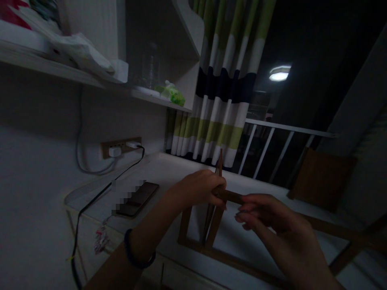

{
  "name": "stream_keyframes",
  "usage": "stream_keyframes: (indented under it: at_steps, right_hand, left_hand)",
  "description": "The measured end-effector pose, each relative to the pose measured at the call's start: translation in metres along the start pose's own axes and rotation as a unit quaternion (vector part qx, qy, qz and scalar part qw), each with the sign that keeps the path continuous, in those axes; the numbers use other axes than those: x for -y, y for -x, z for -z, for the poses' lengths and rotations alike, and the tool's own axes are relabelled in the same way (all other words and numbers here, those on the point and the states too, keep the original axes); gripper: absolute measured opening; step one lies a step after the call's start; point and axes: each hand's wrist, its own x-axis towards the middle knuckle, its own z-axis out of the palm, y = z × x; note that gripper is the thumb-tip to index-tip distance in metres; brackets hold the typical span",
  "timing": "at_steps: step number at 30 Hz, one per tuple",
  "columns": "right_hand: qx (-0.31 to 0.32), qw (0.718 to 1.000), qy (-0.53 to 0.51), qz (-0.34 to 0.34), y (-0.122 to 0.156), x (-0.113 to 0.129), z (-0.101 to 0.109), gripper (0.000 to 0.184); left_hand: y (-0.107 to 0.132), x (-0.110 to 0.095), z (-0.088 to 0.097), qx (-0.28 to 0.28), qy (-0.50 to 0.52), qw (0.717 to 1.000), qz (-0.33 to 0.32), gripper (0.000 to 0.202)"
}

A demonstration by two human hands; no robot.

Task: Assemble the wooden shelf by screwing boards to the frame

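A brown wooden frame [232, 261] of narrow bars lies across the white desk, with a thin upright panel [220, 161] rising near its left end. My left hand [208, 187], wearing a dark band at the wrist, has its fingers closed around a short brown wooden bar [231, 196] beside the panel. The bar points to the right, toward my right hand [278, 225]. There the index fingertip meets the bar's end, while thumb and fingers are pinched just below it. What the pinch holds, if anything, is too dark and small to make out.
A phone [137, 199] with a beaded charm [101, 239] lies left on the desk. Plugs and cords run from a wall socket strip [121, 148]. Above hangs a shelf [163, 101] with a green tissue pack [173, 93]. Behind are a striped curtain [223, 84], railing [266, 147] and brown panel [322, 177].
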Motion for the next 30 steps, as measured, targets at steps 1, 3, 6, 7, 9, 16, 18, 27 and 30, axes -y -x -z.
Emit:
stream_keyframes:
  at_steps: [1, 3, 6, 7, 9, 16, 18, 27, 30]
  right_hand:
    - [0.013, 1.000, 0.001, -0.007, 0.002, -0.002, -0.001, 0.018]
    - [0.028, 0.999, 0.024, 0.010, 0.005, -0.005, -0.004, 0.016]
    - [0.024, 0.987, 0.099, 0.123, 0.010, -0.008, -0.006, 0.018]
    - [0.029, 0.979, 0.116, 0.164, 0.011, -0.007, -0.007, 0.018]
    - [0.052, 0.961, 0.138, 0.232, 0.013, -0.005, -0.008, 0.014]
    - [0.101, 0.921, 0.219, 0.306, 0.015, -0.008, -0.014, 0.020]
    - [0.113, 0.920, 0.214, 0.308, 0.014, -0.014, -0.017, 0.021]
    - [0.095, 0.898, 0.250, 0.349, 0.003, -0.015, -0.016, 0.035]
    - [0.096, 0.887, 0.268, 0.363, -0.001, -0.017, -0.012, 0.041]
  left_hand:
    - [0.000, 0.000, 0.000, 0.001, 0.000, 1.000, 0.003, 0.032]
    - [0.000, 0.000, 0.000, 0.005, 0.001, 1.000, 0.010, 0.032]
    - [0.002, -0.001, 0.000, 0.001, -0.004, 1.000, 0.015, 0.033]
    - [0.002, -0.001, 0.000, -0.003, -0.005, 1.000, 0.016, 0.033]
    - [0.002, -0.001, 0.000, -0.005, -0.004, 1.000, 0.014, 0.034]
    - [0.003, 0.001, -0.002, -0.009, -0.001, 1.000, 0.005, 0.041]
    - [0.003, 0.001, -0.003, -0.010, -0.003, 1.000, 0.001, 0.042]
    - [0.001, -0.002, 0.003, 0.012, -0.007, 1.000, 0.003, 0.032]
    - [0.001, -0.002, 0.003, 0.005, -0.010, 1.000, 0.001, 0.028]
